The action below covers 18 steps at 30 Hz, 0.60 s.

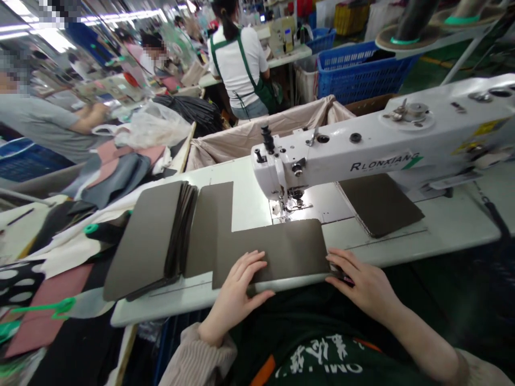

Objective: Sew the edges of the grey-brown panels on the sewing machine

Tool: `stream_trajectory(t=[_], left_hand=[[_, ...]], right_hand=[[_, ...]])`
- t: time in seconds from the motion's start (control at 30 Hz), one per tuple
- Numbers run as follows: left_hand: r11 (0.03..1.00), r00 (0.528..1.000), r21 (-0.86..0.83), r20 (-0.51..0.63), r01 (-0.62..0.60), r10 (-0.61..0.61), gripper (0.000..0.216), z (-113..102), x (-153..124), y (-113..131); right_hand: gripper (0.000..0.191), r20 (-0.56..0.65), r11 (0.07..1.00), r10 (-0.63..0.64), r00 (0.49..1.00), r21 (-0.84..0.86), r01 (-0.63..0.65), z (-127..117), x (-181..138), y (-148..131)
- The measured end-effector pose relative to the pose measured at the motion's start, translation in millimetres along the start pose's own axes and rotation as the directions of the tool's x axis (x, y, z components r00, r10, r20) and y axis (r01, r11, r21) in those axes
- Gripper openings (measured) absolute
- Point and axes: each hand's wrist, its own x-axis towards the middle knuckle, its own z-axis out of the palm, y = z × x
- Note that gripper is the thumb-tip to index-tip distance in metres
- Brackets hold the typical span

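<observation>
A flat dark brown panel (285, 249) lies along the front of the sewing table, its back edge just before the presser foot of a white sewing machine (322, 161). My left hand (243, 281) rests on it, fingers stretched flat on top and the thumb by the front edge. At the panel's right end, my right hand (362, 281) touches the corner with fingertips and thumb. A small dark object with a pinkish spot (344, 276) shows partly inside that hand; its kind is hidden. Left of the panel leans a stack of similar brown panels (147, 236).
More brown panels (380, 206) lie under the machine arm. Fabric pieces (116, 171) and a black thread cone (108, 230) are to the left. Behind the table hangs a cloth-lined bin (237, 136); beyond are a blue crate (358, 75) and co-workers, one in a green apron (245, 59).
</observation>
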Motion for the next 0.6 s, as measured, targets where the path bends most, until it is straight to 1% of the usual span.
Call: stream_trajectory(t=[0.03,0.1,0.2,0.27,0.33,0.4,0.43,0.47,0.5,0.53,0.57,0.6], left_hand=[[0.999,1.0,0.047,0.004,0.009,-0.01,0.055,-0.7,-4.7,-2.3],[0.992,1.0,0.127,0.018,0.023,-0.026,0.068,1.3,-12.5,-5.8],[0.981,0.999,0.192,0.037,0.025,-0.033,0.069,7.4,-20.7,-10.8],[0.982,0.999,0.189,0.049,0.005,-0.014,0.063,7.4,-25.2,-15.8],[0.99,0.998,0.14,0.056,-0.014,0.006,0.054,0.1,-30.1,-21.5],[1.0,1.0,0.025,0.019,-0.005,0.004,0.045,-14.4,-35.4,-25.8],[0.998,0.999,-0.054,-0.03,0.038,-0.04,0.039,-23.4,-37.9,-26.3],[0.984,0.988,-0.145,-0.098,0.107,-0.121,0.031,-32.8,-40.0,-25.5],[0.95,0.958,-0.247,-0.163,0.194,-0.238,0.021,-42.1,-41.7,-23.1],[0.89,0.907,-0.354,-0.198,0.287,-0.372,0.013,-50.7,-42.6,-19.5],[0.808,0.845,-0.458,-0.196,0.37,-0.498,0.012,-58.3,-42.8,-14.7],[0.714,0.786,-0.552,-0.161,0.431,-0.598,0.016,-64.9,-42.3,-9.4]], right_hand=[[0.04,0.027,0.999,-0.028,0.999,-0.024,0.029,0.6,1.9,-0.6],[0.043,0.068,0.995,-0.074,0.995,-0.064,0.078,3.0,3.0,0.8],[0.04,0.081,0.99,-0.131,0.988,-0.042,0.135,3.9,1.9,7.6],[0.038,0.07,0.989,-0.142,0.987,0.06,0.138,-2.5,2.2,11.9],[0.031,0.007,0.976,-0.096,0.995,0.196,0.093,-15.7,4.7,13.9],[0.021,-0.078,0.952,0.026,0.997,0.307,-0.001,-33.4,9.1,12.7],[0.018,-0.115,0.938,0.097,0.989,0.344,-0.052,-42.6,11.9,11.0],[0.016,-0.14,0.924,0.161,0.977,0.371,-0.099,-51.1,14.7,8.7],[0.017,-0.15,0.909,0.212,0.966,0.392,-0.139,-58.6,17.6,6.0],[0.018,-0.149,0.895,0.251,0.957,0.413,-0.17,-64.5,20.5,3.3],[0.02,-0.141,0.879,0.279,0.95,0.436,-0.194,-68.8,23.3,0.7],[0.022,-0.127,0.862,0.301,0.945,0.46,-0.213,-71.5,25.9,-1.4]])
